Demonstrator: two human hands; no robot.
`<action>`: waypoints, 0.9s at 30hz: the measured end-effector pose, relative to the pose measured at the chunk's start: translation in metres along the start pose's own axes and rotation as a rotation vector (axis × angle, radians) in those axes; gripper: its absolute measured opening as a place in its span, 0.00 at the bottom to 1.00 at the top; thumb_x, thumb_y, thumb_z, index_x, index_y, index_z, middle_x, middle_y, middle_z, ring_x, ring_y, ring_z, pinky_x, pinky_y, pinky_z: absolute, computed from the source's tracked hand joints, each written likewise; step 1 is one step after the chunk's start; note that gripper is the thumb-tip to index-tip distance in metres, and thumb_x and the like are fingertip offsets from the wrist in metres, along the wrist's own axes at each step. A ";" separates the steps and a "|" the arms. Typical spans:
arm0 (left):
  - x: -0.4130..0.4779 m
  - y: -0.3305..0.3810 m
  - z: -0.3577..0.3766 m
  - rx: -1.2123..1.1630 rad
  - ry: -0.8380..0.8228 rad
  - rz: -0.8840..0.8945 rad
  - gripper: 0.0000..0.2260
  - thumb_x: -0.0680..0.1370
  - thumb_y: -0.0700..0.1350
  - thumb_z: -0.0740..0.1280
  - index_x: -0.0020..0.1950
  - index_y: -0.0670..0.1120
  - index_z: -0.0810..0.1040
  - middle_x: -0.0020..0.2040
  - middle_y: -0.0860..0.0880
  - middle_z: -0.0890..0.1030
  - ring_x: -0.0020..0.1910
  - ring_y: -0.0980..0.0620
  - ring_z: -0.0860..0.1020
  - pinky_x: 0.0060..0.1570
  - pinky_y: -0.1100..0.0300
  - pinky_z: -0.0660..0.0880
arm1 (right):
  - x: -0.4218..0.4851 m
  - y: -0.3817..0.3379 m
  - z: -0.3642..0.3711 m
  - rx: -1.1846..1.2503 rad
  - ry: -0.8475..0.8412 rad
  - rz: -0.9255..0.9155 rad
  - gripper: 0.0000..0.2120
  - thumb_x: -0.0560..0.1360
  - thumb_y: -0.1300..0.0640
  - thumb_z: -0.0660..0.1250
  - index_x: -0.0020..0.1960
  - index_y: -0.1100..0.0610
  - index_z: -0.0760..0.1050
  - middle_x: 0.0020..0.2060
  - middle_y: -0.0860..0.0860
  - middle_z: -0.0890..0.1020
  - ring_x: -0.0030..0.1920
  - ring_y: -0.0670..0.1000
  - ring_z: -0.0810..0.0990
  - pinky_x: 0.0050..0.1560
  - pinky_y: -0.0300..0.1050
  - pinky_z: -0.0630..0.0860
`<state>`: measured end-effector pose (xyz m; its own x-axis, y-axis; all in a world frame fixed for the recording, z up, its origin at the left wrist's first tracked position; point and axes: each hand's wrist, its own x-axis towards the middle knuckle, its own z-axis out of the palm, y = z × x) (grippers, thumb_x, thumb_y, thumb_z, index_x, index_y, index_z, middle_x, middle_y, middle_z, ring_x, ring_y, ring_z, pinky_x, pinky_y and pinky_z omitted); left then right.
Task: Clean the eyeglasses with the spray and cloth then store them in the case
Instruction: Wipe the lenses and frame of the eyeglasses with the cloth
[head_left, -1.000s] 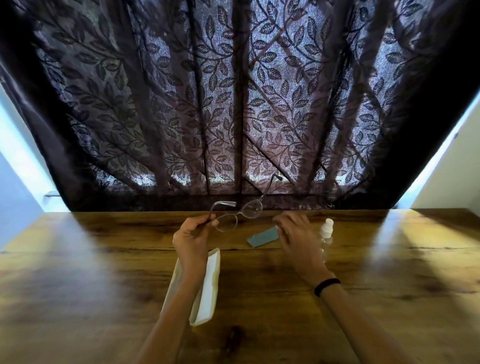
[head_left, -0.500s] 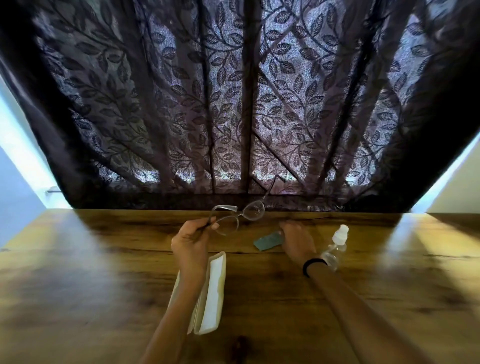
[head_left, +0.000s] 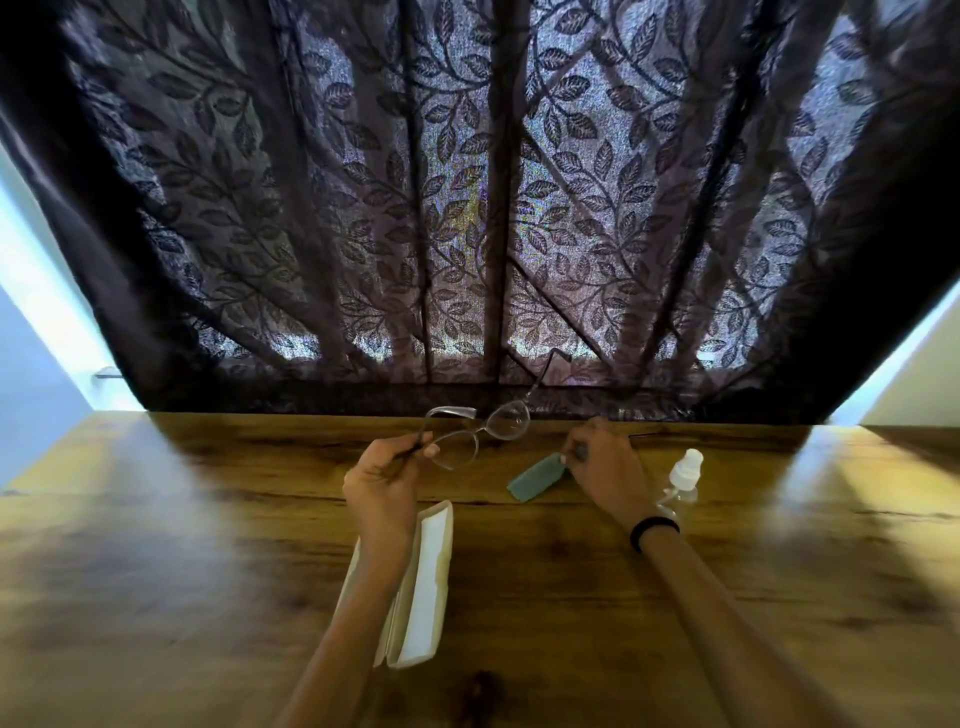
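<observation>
My left hand (head_left: 382, 480) holds the thin-framed eyeglasses (head_left: 480, 428) by one temple, lifted above the wooden table (head_left: 208, 545), with the other temple pointing up and away. My right hand (head_left: 605, 462) pinches the far end of the folded teal cloth (head_left: 532, 475), which still rests on the table. A small clear spray bottle (head_left: 683, 475) with a white cap stands just right of my right wrist. The open cream glasses case (head_left: 423, 577) lies under my left forearm, partly hidden by it.
A dark leaf-patterned curtain (head_left: 467, 208) hangs right behind the table's far edge. Pale walls (head_left: 31, 364) show at both sides. A black band (head_left: 653, 530) circles my right wrist.
My right hand moved off the spray bottle and went left and forward to the teal cloth, closing its fingers on the cloth's end. The left hand with the glasses stayed nearly still.
</observation>
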<state>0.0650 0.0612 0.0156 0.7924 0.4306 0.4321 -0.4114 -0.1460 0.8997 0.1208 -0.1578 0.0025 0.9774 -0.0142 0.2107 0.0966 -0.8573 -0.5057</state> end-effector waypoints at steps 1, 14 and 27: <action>-0.001 0.000 0.000 0.001 -0.002 -0.003 0.10 0.67 0.29 0.70 0.46 0.40 0.80 0.45 0.39 0.82 0.45 0.48 0.81 0.49 0.53 0.79 | 0.000 -0.003 -0.005 0.011 -0.036 -0.017 0.02 0.72 0.60 0.68 0.42 0.59 0.76 0.52 0.55 0.74 0.54 0.56 0.72 0.50 0.48 0.74; -0.004 0.012 -0.001 -0.018 -0.021 -0.003 0.11 0.68 0.29 0.69 0.45 0.42 0.80 0.44 0.41 0.82 0.43 0.53 0.81 0.46 0.62 0.78 | -0.040 -0.020 -0.036 0.984 -0.315 0.292 0.09 0.76 0.59 0.62 0.37 0.53 0.74 0.40 0.51 0.78 0.42 0.50 0.77 0.35 0.42 0.76; -0.005 0.022 0.003 -0.016 -0.034 0.023 0.10 0.67 0.29 0.71 0.45 0.40 0.80 0.42 0.43 0.82 0.39 0.56 0.80 0.43 0.66 0.78 | -0.054 -0.050 -0.059 1.285 -0.423 0.020 0.08 0.65 0.60 0.68 0.42 0.53 0.72 0.37 0.45 0.82 0.43 0.45 0.81 0.42 0.43 0.80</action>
<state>0.0536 0.0532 0.0333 0.7976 0.3965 0.4544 -0.4363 -0.1408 0.8887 0.0524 -0.1445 0.0658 0.9406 0.3370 0.0402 -0.0399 0.2274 -0.9730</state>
